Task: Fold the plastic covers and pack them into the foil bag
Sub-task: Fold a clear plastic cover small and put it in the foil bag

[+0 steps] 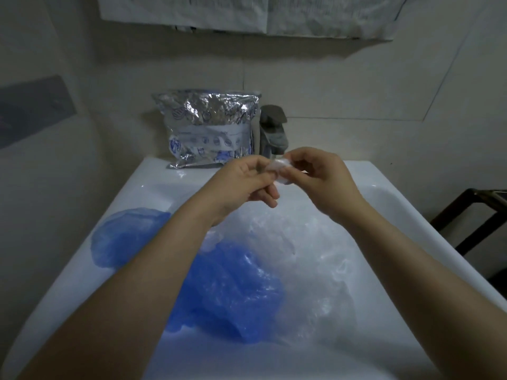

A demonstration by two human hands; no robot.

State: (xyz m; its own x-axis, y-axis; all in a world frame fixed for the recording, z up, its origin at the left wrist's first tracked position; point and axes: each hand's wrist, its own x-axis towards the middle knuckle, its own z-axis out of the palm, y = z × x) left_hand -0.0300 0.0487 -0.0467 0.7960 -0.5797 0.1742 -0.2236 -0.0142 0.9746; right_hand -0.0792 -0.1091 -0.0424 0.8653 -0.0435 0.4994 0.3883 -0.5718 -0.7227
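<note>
A small folded clear plastic cover (280, 169) is held above the sink basin between both hands. My left hand (247, 182) pinches its left end and my right hand (321, 175) pinches its right end. The silver foil bag (211, 127) with blue print stands upright at the back of the sink, leaning against the wall, just behind my hands. Loose covers lie in the basin: a blue one (233, 286) in the middle, another blue one (123, 239) on the left rim, and clear ones (310, 259) to the right.
The white sink (384, 193) fills the lower view. A grey tap (274, 130) stands at the back, right of the foil bag. A dark frame (472, 215) stands to the right of the sink. Tiled wall and a shelf edge lie behind.
</note>
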